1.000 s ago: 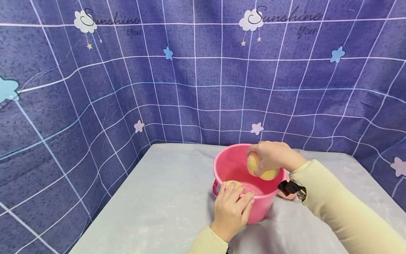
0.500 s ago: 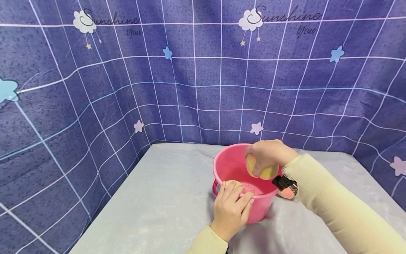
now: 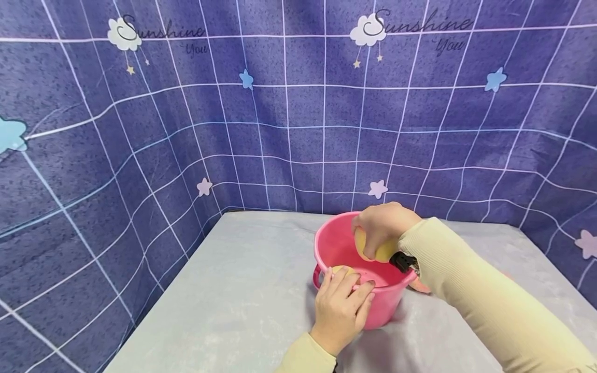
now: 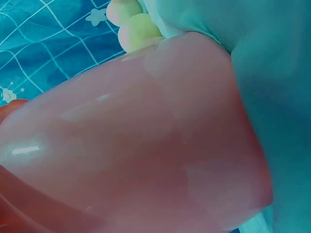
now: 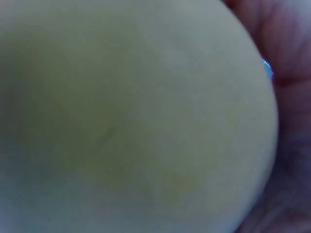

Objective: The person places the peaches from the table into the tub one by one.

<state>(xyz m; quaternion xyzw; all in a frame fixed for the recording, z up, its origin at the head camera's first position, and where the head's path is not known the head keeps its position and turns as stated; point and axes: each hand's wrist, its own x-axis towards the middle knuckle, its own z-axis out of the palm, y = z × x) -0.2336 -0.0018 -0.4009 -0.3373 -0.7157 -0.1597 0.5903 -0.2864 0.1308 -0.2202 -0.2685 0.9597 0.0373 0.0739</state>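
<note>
My right hand (image 3: 384, 221) grips a large yellow peach (image 3: 383, 253) inside the mouth of a pink bucket (image 3: 382, 311). In the right wrist view the pale peach (image 5: 136, 116) fills most of the picture, with part of the palm (image 5: 291, 111) along its right side. My left hand (image 3: 342, 313) holds the near rim of the bucket, fingers bent over the edge. Just behind those fingers, inside the bucket, shows another yellow round thing (image 3: 343, 270), partly hidden. The left wrist view is mostly the bucket's outer wall (image 4: 136, 131).
A pinkish round fruit (image 3: 420, 286) lies on the grey cloth-covered table (image 3: 224, 290) right of the bucket, largely behind the right sleeve. Yellow-pink fruits (image 4: 138, 31) appear beyond the bucket in the left wrist view. A blue gridded curtain (image 3: 298, 103) stands around the table.
My right hand has shifted slightly left with the peach, its sleeve moving further over the bucket's right rim. The left hand and the bucket have stayed in place.
</note>
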